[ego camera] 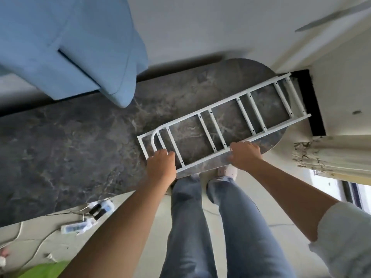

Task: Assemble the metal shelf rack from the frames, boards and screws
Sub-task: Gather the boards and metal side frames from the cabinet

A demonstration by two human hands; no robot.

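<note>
White ladder-shaped metal side frames [224, 117], what looks like two stacked w/ one curved-top corner showing at the near-left end, lie flat on a dark grey marble-look oval tabletop [80, 149], running diagonally from near the person out to the table's far-right rounded end, overhanging it a bit. Left hand [161, 163] grips the near-left end, fingers curled over the near rail by the curved corner. Right hand [246, 154] sits further along the same near rail, fingers curled down over it; whether the thumb wraps underneath I can't tell. Probably both hands on one long rail so the stack stays together and level while it's lifted or slid, but that's a guess. No boards or screws in view, so assembly looks barely begun.

Table is long, reaches off to the left. Beyond it a light blue fabric sofa [66, 41]. Pale floor below; the person stands at the table edge in blue jeans [200, 227], pale shoe visible. On the floor at left: white remote controls [77, 227] and thin cables. Cream curtain [331, 155] at right by a bright window.
</note>
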